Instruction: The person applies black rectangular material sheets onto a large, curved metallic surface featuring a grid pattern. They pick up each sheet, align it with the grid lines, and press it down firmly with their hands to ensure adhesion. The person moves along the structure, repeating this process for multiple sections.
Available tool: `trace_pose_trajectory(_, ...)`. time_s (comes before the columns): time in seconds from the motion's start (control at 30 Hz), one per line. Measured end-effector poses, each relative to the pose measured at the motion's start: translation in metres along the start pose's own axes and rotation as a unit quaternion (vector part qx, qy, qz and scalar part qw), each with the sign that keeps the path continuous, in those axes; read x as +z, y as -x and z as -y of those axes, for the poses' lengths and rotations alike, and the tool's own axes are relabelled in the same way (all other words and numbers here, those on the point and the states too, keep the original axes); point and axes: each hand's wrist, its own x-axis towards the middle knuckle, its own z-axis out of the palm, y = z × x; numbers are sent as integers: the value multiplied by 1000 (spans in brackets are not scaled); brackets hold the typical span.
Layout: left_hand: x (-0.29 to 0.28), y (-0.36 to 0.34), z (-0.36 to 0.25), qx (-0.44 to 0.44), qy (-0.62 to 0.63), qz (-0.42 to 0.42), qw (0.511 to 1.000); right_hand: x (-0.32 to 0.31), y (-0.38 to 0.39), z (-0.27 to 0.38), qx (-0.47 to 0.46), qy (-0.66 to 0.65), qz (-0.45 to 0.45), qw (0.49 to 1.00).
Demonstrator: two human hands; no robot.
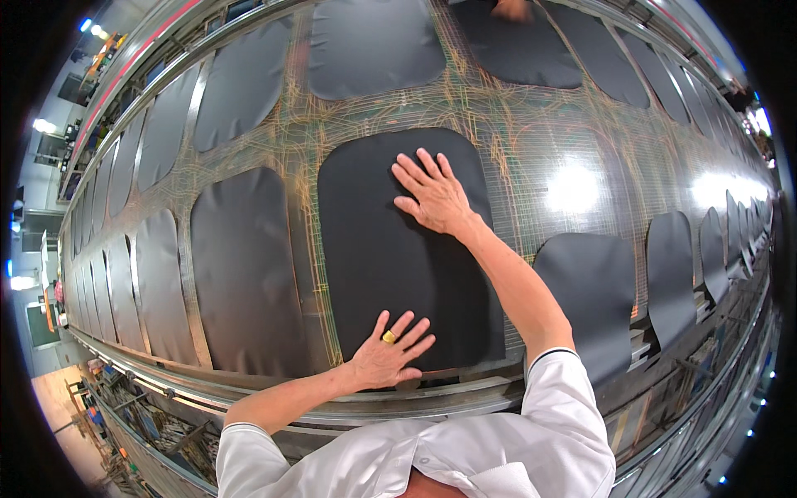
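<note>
A black sheet panel (374, 232) with rounded corners lies flat on the long table in front of me. It looks like leather or vinyl, but I cannot tell which. My right hand (432, 197) is spread on its far part, palm down, right of the middle. Nearer to me, my left hand (392, 353) rests at the panel's near edge with fingers apart and a yellow ring on one of them. Neither hand grips anything. Left of this panel lies another black panel (245, 266). To the right, a further black panel (585, 290) hangs partly over the table's near edge.
Many coloured lines cross the table surface (556, 137). Along the far side lie several more black panels (378, 46). Another person's hand (510, 10) is over one of them, blurred. A metal rail (365, 408) runs along the near edge, and bright reflections show on the right.
</note>
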Motion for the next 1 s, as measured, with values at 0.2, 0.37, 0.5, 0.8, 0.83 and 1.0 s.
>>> trace_pose_trajectory(0.2,-4,10,14,164,137,59,975,10,-39,14,-173,-44,89,980)
trace_pose_trajectory(0.37,-42,-41,76,16,-6,-8,1000,18,-77,-41,-72,25,16,997)
trace_pose_trajectory(0.5,-62,-79,149,-181,-77,-169,966,24,-58,-27,113,63,-106,986)
trace_pose_trajectory(0.8,-24,-16,47,-196,-77,-141,967,-42,153,133,84,-56,1,995)
trace_pose_trajectory(0.83,-15,-4,29,-181,-77,-125,972,-42,174,144,71,-63,13,995)
trace_pose_trajectory(1.0,12,45,-16,-130,-53,-49,989,-51,226,174,15,-104,72,992)
